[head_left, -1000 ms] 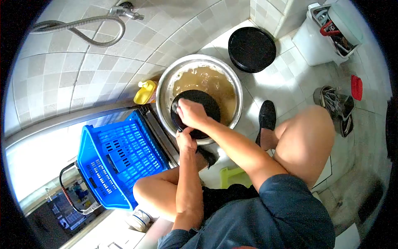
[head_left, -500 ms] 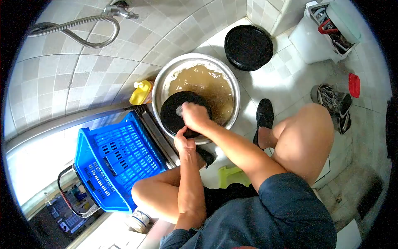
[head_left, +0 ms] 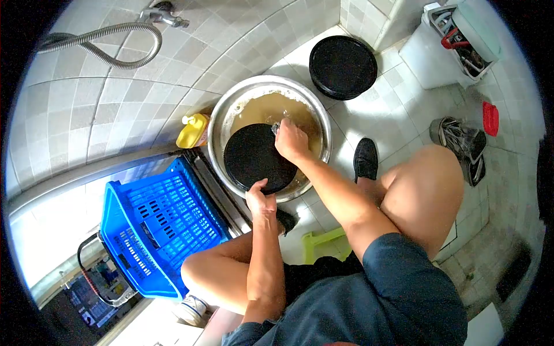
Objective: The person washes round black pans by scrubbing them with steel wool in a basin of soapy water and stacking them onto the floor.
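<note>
— What are you doing now?
— I think I'm at the rubbing part. My right hand (head_left: 292, 142) is closed around a small shiny scrubber (head_left: 276, 128), at the far right edge of a round black pan (head_left: 257, 155).

— Where is the pan?
— Just ahead of my left hand (head_left: 261, 199), over a big metal tub (head_left: 271, 81) with cloudy water (head_left: 268, 106) in it.

— How is your left hand?
— It grips the near edge, with the thumb on top. The other fingers are hidden, so I can't tell how they sit.

— And your arms?
— My left arm points nearly straight ahead. My right arm slants forward and in, with the fingers curled.

— What does a good next rub call for?
— I'd say a tight left grip, so the pan doesn't slip, and the scrubber pressed down on it.
</note>
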### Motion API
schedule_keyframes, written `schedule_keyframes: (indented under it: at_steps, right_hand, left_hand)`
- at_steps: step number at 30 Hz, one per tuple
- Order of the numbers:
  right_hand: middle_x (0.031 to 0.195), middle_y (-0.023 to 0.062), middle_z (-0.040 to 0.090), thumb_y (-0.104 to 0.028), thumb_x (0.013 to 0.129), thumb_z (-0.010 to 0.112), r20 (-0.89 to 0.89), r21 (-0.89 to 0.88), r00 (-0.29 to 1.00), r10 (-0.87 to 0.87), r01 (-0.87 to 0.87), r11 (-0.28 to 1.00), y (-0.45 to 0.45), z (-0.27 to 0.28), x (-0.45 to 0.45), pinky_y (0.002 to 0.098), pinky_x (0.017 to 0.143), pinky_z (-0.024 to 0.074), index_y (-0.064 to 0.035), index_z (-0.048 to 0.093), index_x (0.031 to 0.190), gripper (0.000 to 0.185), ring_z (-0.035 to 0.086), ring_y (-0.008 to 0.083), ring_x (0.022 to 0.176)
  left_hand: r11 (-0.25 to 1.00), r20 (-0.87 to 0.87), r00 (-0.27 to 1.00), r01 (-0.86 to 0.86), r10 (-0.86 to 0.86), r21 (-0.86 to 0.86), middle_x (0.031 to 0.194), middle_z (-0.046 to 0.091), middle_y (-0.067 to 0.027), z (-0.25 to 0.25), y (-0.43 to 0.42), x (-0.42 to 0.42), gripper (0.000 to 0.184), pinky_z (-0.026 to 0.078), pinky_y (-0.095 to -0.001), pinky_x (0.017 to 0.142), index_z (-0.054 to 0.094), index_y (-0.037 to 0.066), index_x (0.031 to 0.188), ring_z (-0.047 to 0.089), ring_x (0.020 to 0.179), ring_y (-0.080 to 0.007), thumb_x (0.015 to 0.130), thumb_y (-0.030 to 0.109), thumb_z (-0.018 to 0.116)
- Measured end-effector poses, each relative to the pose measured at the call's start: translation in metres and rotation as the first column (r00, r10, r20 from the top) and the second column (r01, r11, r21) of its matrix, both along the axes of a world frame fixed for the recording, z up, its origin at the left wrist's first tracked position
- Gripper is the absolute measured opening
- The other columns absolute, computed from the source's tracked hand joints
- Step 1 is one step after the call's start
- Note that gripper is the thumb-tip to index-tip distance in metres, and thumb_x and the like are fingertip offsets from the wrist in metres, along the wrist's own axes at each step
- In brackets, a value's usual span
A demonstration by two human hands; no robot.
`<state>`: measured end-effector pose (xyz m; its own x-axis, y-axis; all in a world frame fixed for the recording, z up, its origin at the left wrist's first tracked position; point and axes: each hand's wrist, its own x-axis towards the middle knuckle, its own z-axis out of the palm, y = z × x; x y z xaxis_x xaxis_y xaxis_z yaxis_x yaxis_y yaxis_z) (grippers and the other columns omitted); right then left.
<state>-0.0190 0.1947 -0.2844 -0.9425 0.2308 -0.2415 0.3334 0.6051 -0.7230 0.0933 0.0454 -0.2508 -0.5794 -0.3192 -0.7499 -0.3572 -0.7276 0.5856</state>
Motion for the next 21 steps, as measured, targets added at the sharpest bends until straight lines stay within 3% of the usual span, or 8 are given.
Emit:
schedule_keyframes:
  at_steps: [7, 8, 11, 12, 13, 14, 16, 21]
  right_hand:
    - [0.090, 0.0216, 0.066, -0.021, 0.095, 0.055, -0.089, -0.095, 0.988, 0.122, -0.131, 0.987, -0.010, 0.020, -0.007, 0.0556, 0.074, 0.0514, -0.0021, 0.054, 0.098, 0.020, 0.066, 0.0438, 0.083]
    - [0.085, 0.0201, 0.066, -0.022, 0.093, 0.057, -0.122, -0.150, 0.980, 0.158, -0.175, 0.973, -0.020, 0.031, -0.002, 0.0564, 0.071, 0.0512, -0.0023, 0.054, 0.096, 0.020, 0.066, 0.0446, 0.079]
    - [0.081, 0.0201, 0.066, -0.015, 0.089, 0.056, -0.306, -0.105, 0.880, 0.364, -0.411, 0.906, -0.057, 0.057, 0.014, 0.0519, 0.065, 0.0542, -0.0027, 0.057, 0.091, 0.013, 0.068, 0.0391, 0.076]
    - [0.082, 0.0204, 0.067, -0.014, 0.088, 0.055, -0.345, -0.081, 0.838, 0.422, -0.474, 0.877, -0.061, 0.064, 0.017, 0.0524, 0.067, 0.0549, -0.0029, 0.060, 0.090, 0.012, 0.069, 0.0388, 0.077]
    - [0.082, 0.0203, 0.067, -0.012, 0.086, 0.055, -0.359, -0.055, 0.850, 0.386, -0.432, 0.900, -0.061, 0.055, 0.016, 0.0516, 0.066, 0.0552, -0.0029, 0.060, 0.090, 0.011, 0.069, 0.0379, 0.076]
    - [0.082, 0.0203, 0.067, -0.011, 0.085, 0.055, -0.375, -0.030, 0.857, 0.353, -0.392, 0.920, -0.058, 0.043, 0.011, 0.0509, 0.064, 0.0555, -0.0028, 0.061, 0.090, 0.011, 0.070, 0.0371, 0.075]
    - [0.078, 0.0170, 0.067, -0.015, 0.090, 0.053, -0.214, 0.105, 0.937, 0.275, -0.258, 0.960, -0.031, 0.021, -0.004, 0.0481, 0.063, 0.0559, -0.0018, 0.059, 0.091, 0.014, 0.068, 0.0368, 0.070]
    - [0.086, 0.0227, 0.069, -0.016, 0.090, 0.053, 0.014, 0.063, 0.998, 0.066, -0.066, 0.996, 0.000, 0.007, 0.009, 0.0542, 0.072, 0.0556, -0.0001, 0.057, 0.101, 0.019, 0.070, 0.0419, 0.080]
  left_hand:
    - [0.966, 0.126, 0.977, 0.193, -0.172, -0.173, 0.117, 0.064, -0.0136, 0.007, -0.002, 0.004, 0.054, 0.053, -0.0466, 0.092, 0.058, -0.003, 0.122, 0.064, 0.101, -0.0343, 0.070, -0.018, 0.056]
    - [0.860, 0.120, 0.938, 0.347, -0.326, -0.374, 0.110, 0.066, -0.0134, 0.010, -0.002, 0.008, 0.039, 0.054, -0.0465, 0.088, 0.062, -0.003, 0.111, 0.065, 0.094, -0.0333, 0.073, -0.013, 0.059]
    - [0.917, 0.085, 0.954, 0.300, -0.288, -0.263, 0.106, 0.068, -0.0125, 0.003, 0.010, 0.009, 0.022, 0.055, -0.0424, 0.082, 0.068, 0.000, 0.102, 0.066, 0.095, -0.0284, 0.080, 0.000, 0.062]
    - [0.990, -0.003, 0.991, 0.135, -0.135, -0.040, 0.106, 0.068, -0.0118, -0.009, 0.010, 0.012, 0.022, 0.055, -0.0427, 0.081, 0.068, 0.002, 0.102, 0.065, 0.095, -0.0276, 0.081, 0.002, 0.061]
    - [0.980, 0.016, 0.981, 0.191, -0.191, -0.060, 0.104, 0.068, -0.0109, 0.008, 0.020, 0.006, 0.019, 0.055, -0.0438, 0.080, 0.068, 0.002, 0.100, 0.064, 0.095, -0.0270, 0.082, 0.002, 0.059]
    - [0.970, 0.202, 0.977, 0.114, -0.070, -0.214, 0.100, 0.067, -0.0119, 0.026, 0.032, 0.003, 0.017, 0.055, -0.0463, 0.079, 0.065, -0.001, 0.096, 0.064, 0.090, -0.0285, 0.081, -0.003, 0.058]
    - [0.967, 0.083, 0.991, 0.123, -0.107, -0.223, 0.098, 0.066, -0.0119, 0.014, 0.020, 0.008, 0.016, 0.055, -0.0466, 0.079, 0.064, 0.000, 0.092, 0.065, 0.087, -0.0295, 0.078, -0.004, 0.060]
    - [0.979, 0.018, 0.999, 0.043, -0.040, -0.201, 0.100, 0.066, -0.0142, -0.006, -0.003, -0.001, 0.031, 0.054, -0.0574, 0.085, 0.063, -0.002, 0.104, 0.065, 0.088, -0.0355, 0.074, -0.008, 0.058]
